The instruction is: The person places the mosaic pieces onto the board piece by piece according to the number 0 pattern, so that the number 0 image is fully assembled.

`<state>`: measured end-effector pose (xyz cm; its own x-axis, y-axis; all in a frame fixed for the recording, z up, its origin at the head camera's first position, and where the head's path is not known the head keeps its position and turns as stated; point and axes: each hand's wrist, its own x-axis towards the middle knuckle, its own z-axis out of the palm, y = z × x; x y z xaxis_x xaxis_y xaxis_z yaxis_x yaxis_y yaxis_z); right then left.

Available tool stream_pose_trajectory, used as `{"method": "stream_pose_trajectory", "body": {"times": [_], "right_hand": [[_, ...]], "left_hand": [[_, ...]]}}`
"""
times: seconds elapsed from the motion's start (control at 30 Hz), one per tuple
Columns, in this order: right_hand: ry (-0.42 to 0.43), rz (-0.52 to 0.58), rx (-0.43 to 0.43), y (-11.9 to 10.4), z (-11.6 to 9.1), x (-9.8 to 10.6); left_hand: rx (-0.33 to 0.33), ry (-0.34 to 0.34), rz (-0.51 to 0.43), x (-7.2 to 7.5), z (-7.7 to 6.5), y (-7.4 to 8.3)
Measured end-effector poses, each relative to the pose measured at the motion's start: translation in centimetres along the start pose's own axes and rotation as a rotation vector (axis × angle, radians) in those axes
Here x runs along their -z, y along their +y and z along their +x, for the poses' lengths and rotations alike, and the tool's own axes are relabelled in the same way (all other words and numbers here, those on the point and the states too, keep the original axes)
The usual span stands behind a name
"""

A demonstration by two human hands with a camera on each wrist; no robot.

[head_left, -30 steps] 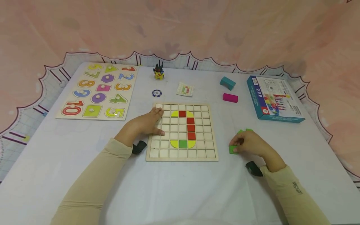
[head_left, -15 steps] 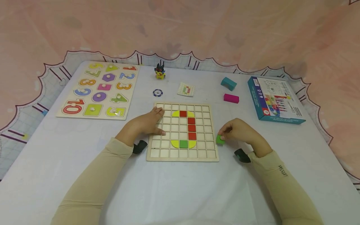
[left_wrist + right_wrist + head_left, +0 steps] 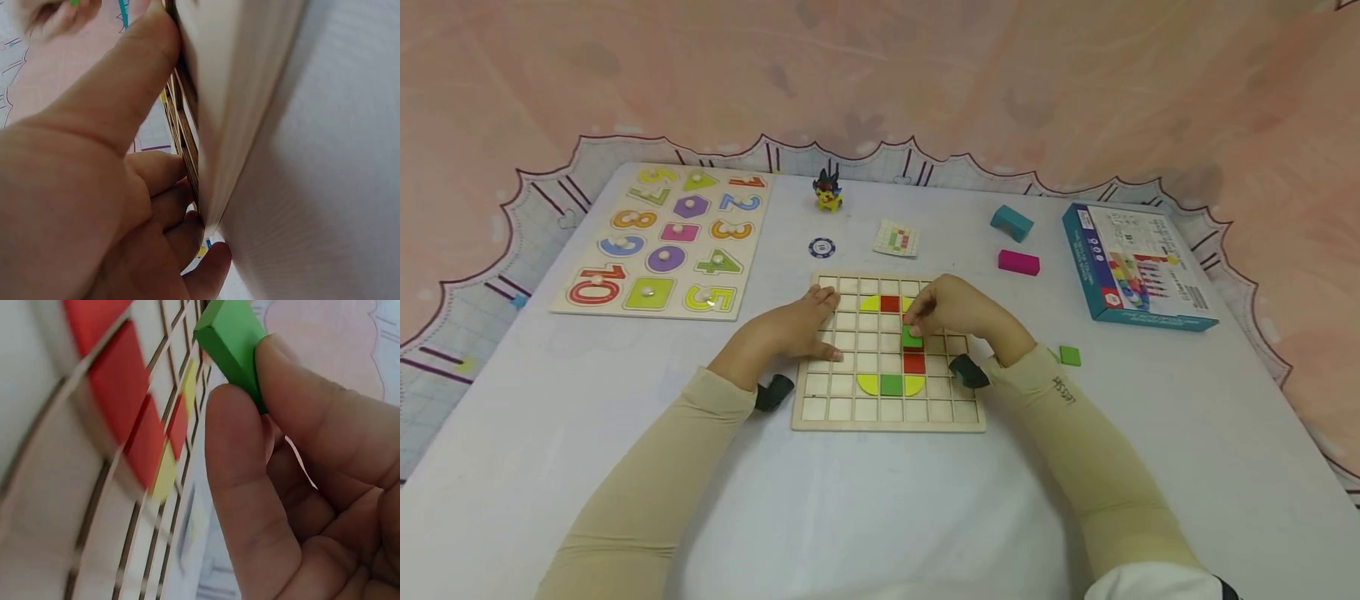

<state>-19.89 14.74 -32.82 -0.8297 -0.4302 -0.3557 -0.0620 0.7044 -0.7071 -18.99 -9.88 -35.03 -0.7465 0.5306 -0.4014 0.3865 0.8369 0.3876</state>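
A wooden grid board (image 3: 887,423) lies on the white table with red, yellow and green tiles set in its cells. Thumb and fingertips of my right hand (image 3: 958,310) pinch a green square tile (image 3: 234,347) above the board, over the column of red tiles (image 3: 117,381). In the head view that green tile hides part of the column. My left hand (image 3: 792,329) rests on the board's left edge with thumb and fingers spread; the left wrist view shows the fingers (image 3: 172,206) lying against the board's face.
Another green tile (image 3: 1070,356) lies by the right sleeve, which partly covers a green piece beside it. Behind the board are a pattern card (image 3: 897,240), a chip (image 3: 822,247) and a toy figure (image 3: 828,193). A number puzzle (image 3: 688,310) stands left; blocks (image 3: 1018,262) and a box (image 3: 1150,267) right.
My right hand has picked up a green tile from the table at the right and carried it left over the board. The left hand has stayed on the board's edge.
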Motion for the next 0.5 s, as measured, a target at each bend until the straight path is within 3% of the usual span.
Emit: {"method": "stream_pose_trajectory", "body": {"times": [0.33,0.5], "right_hand": [[-0.025,0.02,-0.01,-2.2,4.4,-1.5],[-0.011,-0.071,-0.021,-2.8,5.6,-2.0]], "left_hand": [[0.008,0.0,0.007,0.0,-0.1,0.0],[-0.002,0.001,-0.001,0.1,-0.2,0.1]]}}
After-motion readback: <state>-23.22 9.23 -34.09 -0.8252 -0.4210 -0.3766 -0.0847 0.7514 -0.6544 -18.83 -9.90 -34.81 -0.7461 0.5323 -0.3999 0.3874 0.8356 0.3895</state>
